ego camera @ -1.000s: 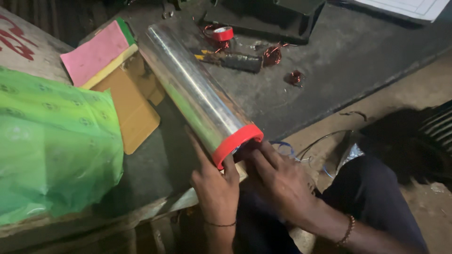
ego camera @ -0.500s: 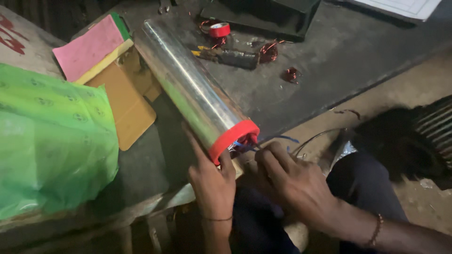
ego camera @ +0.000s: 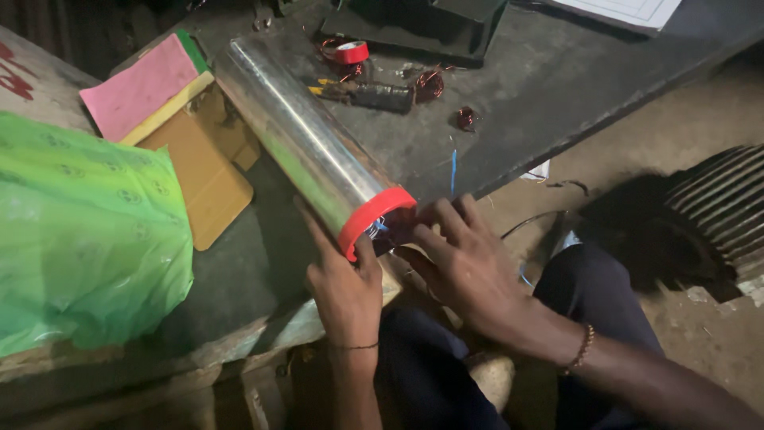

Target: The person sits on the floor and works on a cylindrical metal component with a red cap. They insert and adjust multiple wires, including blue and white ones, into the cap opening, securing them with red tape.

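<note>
A long shiny steel tube (ego camera: 302, 143) with a red end ring (ego camera: 374, 219) lies across the dark workbench (ego camera: 509, 87), its ringed end overhanging the front edge. My left hand (ego camera: 344, 287) holds the tube from below at the ring, thumb on the red rim. My right hand (ego camera: 465, 267) is at the tube's open mouth, fingers spread against the end. Thin wires, one of them blue, show inside the mouth.
A green plastic bag (ego camera: 79, 239) lies at the left, next to pink, yellow and orange sheets (ego camera: 171, 119). Red tape roll (ego camera: 348, 52), a dark cylinder (ego camera: 382, 97) and copper wire coils (ego camera: 430, 84) sit behind the tube. A ribbed motor housing (ego camera: 708, 211) lies on the floor at the right.
My right hand has shifted up from below the ring onto the tube's open end. The left hand keeps its hold at the ring. The view has tilted slightly.
</note>
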